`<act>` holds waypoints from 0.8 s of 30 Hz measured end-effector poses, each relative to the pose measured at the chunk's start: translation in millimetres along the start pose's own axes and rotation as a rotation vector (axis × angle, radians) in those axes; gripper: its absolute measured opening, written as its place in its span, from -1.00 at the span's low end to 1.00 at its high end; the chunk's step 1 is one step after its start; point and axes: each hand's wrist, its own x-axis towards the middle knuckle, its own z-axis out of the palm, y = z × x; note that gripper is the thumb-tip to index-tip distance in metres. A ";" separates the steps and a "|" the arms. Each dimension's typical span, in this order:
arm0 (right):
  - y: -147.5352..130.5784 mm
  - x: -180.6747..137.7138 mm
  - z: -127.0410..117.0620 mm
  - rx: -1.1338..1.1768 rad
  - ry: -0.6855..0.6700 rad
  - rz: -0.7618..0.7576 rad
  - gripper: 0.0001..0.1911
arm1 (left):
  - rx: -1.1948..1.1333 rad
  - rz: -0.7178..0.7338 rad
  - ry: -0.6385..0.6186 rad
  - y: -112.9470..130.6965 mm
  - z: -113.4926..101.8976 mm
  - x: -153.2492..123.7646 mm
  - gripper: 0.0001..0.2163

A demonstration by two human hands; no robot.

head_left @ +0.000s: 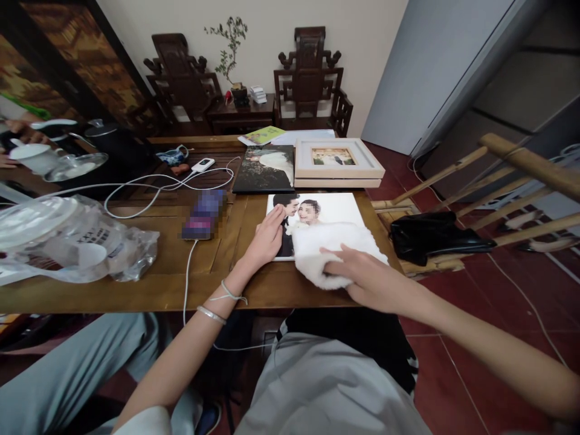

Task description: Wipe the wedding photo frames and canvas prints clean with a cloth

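A photo panel [339, 208] with a picture of a couple lies flat on the wooden table near its front edge. My left hand [268, 237] rests on the panel's left side, its fingers stretched out over the dark part of the picture. In my right hand [362, 272] is a thick white cloth [330, 241], bunched in the fingers. The cloth lies over the right and lower part of the panel and hides it there. Behind it are a dark photo panel [267, 169] and a pale wooden picture frame [339, 175], stacked on another.
To the left are a phone [203, 214] on a white cable and clear plastic bags [67, 235] with white tableware. A black kettle [106, 142] stands farther back. Right of the table, a bamboo chair [453, 187] holds a black bag [439, 235]. Another person's leg [90, 368] shows at lower left.
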 end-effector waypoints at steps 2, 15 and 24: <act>12.8 25.0 -8.4 0.011 0.018 0.018 -0.40 | 0.000 -0.001 0.006 -0.8 0.8 0.2 -0.48; 66.2 126.0 -33.6 0.022 0.099 0.090 -0.46 | -0.005 -0.001 -0.014 -0.1 -3.8 -0.1 -0.48; -3.0 2.2 12.6 -0.128 -0.116 -0.079 -0.34 | 0.007 -0.029 -0.008 3.9 -1.0 0.3 -0.47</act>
